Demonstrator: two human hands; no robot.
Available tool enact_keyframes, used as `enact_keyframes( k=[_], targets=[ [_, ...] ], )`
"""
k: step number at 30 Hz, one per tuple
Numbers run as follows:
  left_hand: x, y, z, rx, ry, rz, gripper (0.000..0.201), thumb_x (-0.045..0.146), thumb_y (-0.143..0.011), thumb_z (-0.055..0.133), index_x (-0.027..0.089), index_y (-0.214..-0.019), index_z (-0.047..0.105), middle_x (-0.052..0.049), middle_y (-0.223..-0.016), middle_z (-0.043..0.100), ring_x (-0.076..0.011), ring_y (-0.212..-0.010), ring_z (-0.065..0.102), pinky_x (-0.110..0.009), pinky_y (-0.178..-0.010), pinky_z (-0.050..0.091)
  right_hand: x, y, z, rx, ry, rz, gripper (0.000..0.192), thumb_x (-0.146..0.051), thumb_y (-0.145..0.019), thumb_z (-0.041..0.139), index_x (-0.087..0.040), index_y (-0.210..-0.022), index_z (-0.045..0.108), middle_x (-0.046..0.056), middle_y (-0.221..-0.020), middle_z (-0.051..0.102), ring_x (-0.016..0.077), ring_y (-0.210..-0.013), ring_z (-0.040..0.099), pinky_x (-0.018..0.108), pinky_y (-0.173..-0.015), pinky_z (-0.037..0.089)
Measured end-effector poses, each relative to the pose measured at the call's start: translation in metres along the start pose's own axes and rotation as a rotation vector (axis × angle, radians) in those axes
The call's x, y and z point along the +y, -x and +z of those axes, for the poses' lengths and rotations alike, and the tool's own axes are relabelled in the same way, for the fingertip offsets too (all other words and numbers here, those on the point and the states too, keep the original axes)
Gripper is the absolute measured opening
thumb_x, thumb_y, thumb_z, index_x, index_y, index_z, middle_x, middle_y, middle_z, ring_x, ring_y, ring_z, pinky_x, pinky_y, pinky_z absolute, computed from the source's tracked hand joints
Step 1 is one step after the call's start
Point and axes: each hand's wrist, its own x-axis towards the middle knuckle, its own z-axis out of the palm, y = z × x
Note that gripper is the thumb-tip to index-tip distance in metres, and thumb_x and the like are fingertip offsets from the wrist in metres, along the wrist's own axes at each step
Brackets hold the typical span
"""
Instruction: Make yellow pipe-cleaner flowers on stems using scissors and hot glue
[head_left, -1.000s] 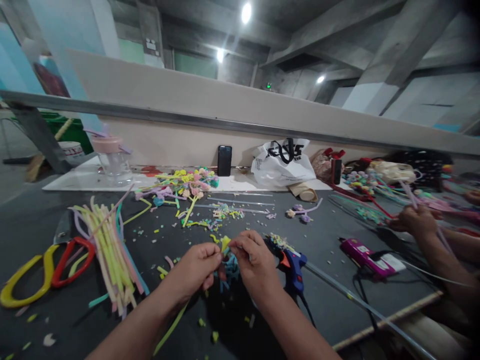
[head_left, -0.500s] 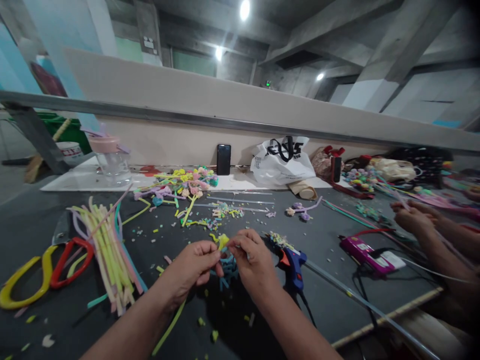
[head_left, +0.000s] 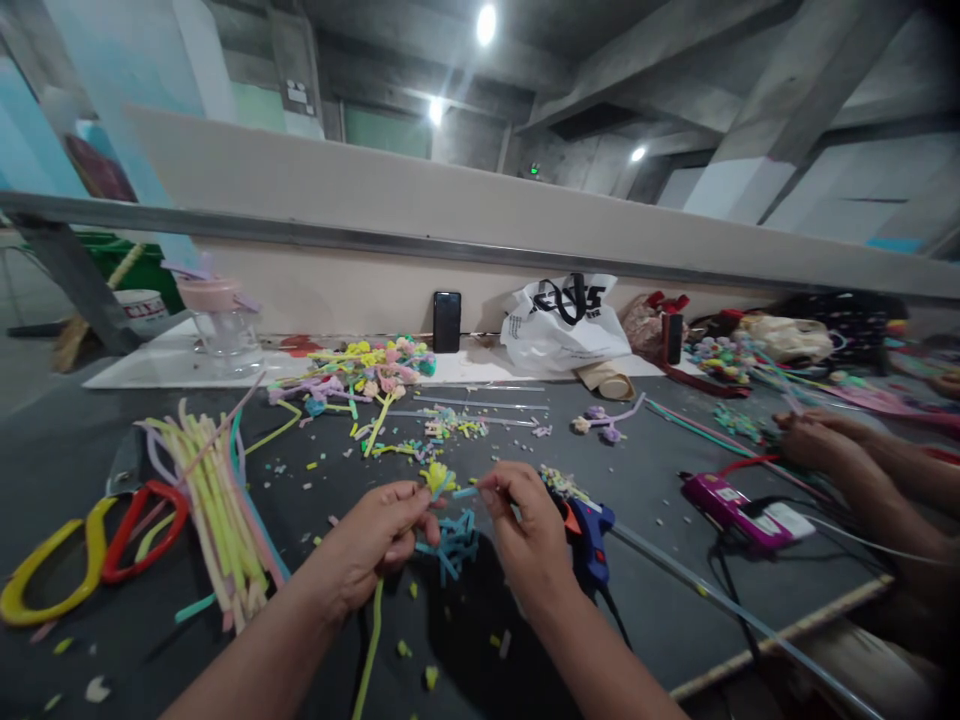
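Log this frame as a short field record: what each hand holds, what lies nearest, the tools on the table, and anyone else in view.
left hand: left hand pinches a green stem with a yellow flower head
right hand: right hand pinches a short blue piece next to the flower
between hands: small pile of blue pieces on the table
tools: blue glue gun by the right hand; scissors at far left
materials: bundle of pastel stems
other person: co-worker's hands at the right edge

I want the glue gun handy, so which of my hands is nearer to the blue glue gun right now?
Right. Your right hand sits just beside the blue glue gun, to its left. Your left hand is farther left, holding a yellow-tipped stem.
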Motion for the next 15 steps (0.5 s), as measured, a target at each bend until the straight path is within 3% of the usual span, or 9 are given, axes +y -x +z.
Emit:
enact_keyframes(
  k=[5,9,12,15],
  targets=[
    [-0.001,0.001,-0.001,-0.025,0.035,-0.015,0.036,0.046,-0.078,0.052,0.011,-0.087,0.056,0.001,-0.063,0.055,0.0016,-0.031,0.022,-0.018,-0.034,0.006,0.019,0.006,0.001,-0.114,0.128,0.165,0.012,-0.011,-0.078,0.045,-0.02,-0.072,0.051,0.002,-0.074,0.053,0.0169,-0.071,0.051,0.027,-0.063,0.04],
    [-0.003,-0.001,0.0,-0.014,-0.032,0.007,0.034,0.045,-0.078,0.051,0.012,-0.085,0.057,0.001,-0.062,0.055,0.0005,-0.032,0.022,-0.018,-0.035,0.006,0.03,0.009,0.007,-0.185,0.229,0.216,0.013,-0.012,-0.077,0.045,-0.02,-0.071,0.052,0.003,-0.075,0.055,0.0176,-0.072,0.053,0.027,-0.064,0.04],
    [-0.005,-0.003,0.001,0.049,-0.21,0.051,0.034,0.044,-0.079,0.046,0.013,-0.068,0.055,0.003,-0.053,0.051,-0.0019,-0.033,0.022,-0.019,-0.037,0.009,0.031,0.01,0.011,-0.226,0.262,0.218,0.013,-0.011,-0.076,0.046,-0.02,-0.071,0.054,0.003,-0.076,0.056,0.0169,-0.07,0.053,0.027,-0.063,0.04],
    [-0.006,-0.003,0.004,0.183,-0.464,0.165,0.037,0.041,-0.08,0.045,0.015,-0.055,0.053,0.005,-0.044,0.042,-0.0062,-0.037,0.029,-0.019,-0.04,0.018,0.032,0.011,0.013,-0.248,0.277,0.218,0.014,-0.008,-0.073,0.049,-0.019,-0.075,0.057,0.005,-0.08,0.058,0.0181,-0.072,0.055,0.028,-0.063,0.041]
  ],
)
